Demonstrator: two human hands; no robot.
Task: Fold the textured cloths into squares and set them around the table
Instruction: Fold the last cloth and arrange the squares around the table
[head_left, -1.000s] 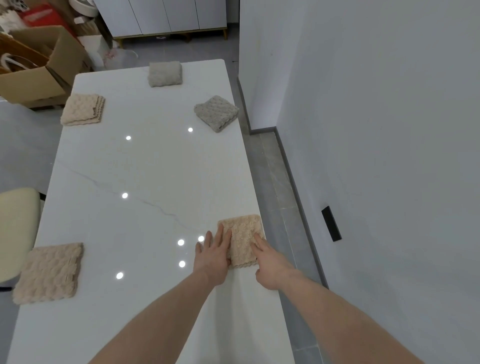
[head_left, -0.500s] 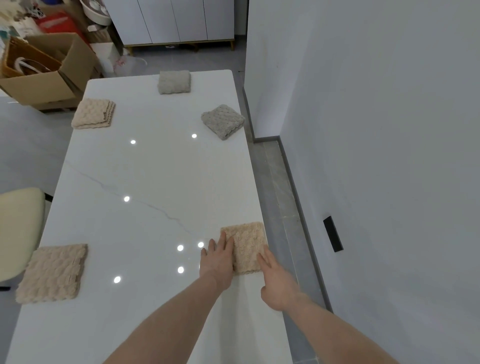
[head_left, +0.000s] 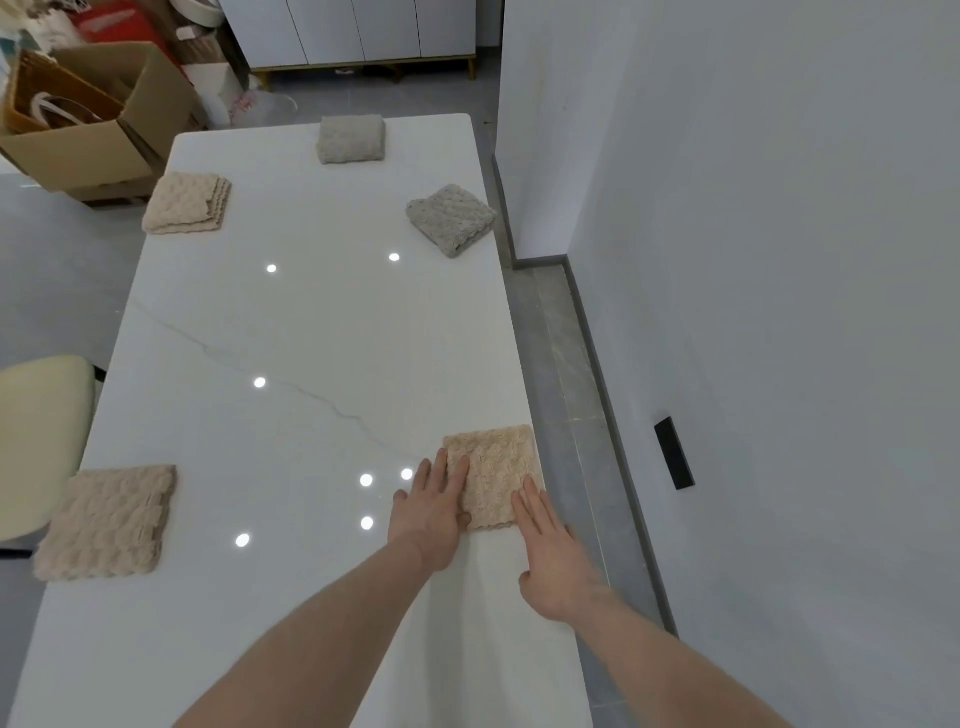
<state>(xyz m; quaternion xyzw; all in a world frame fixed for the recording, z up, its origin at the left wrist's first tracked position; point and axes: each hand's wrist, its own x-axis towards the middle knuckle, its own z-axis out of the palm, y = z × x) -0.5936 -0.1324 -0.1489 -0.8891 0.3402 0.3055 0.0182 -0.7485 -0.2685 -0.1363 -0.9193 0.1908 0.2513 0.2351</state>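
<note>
The near end of the white glossy marble-veined table (head_left: 311, 332) runs out of the bottom of the view, and both forearms are cut off there too. The left hand (head_left: 431, 512) covers the near-left corner of the folded beige textured cloth (head_left: 493, 475), so that corner cannot be seen; its fingers lie straight and flat, partly on the cloth and partly on the tabletop. The right hand (head_left: 553, 556) is slightly blurred; its fingers are extended and spread a little, with the fingertips at the cloth's near-right edge, and whether they press on it or only touch it is hard to tell. This cloth lies at the near right edge of the table, square in outline.

Four other folded cloths sit around the table: a beige waffle-textured square (head_left: 106, 522) at the near left, a beige folded cloth with scalloped edges (head_left: 187, 202) at the far left, a grey-beige folded cloth (head_left: 351, 139) at the far end, and a grey textured cloth turned diagonally (head_left: 451, 218) at the far right. Bright ceiling-light reflections dot the tabletop.

A cream chair seat (head_left: 36, 441) at the left is cut by the picture's edge and partly tucked behind the table. An open brown cardboard box (head_left: 98, 119) stands beyond the far left corner; its contents are blurred. A white wall (head_left: 779, 260) fills the right side, bearing a small black rectangular plate (head_left: 674, 453).
</note>
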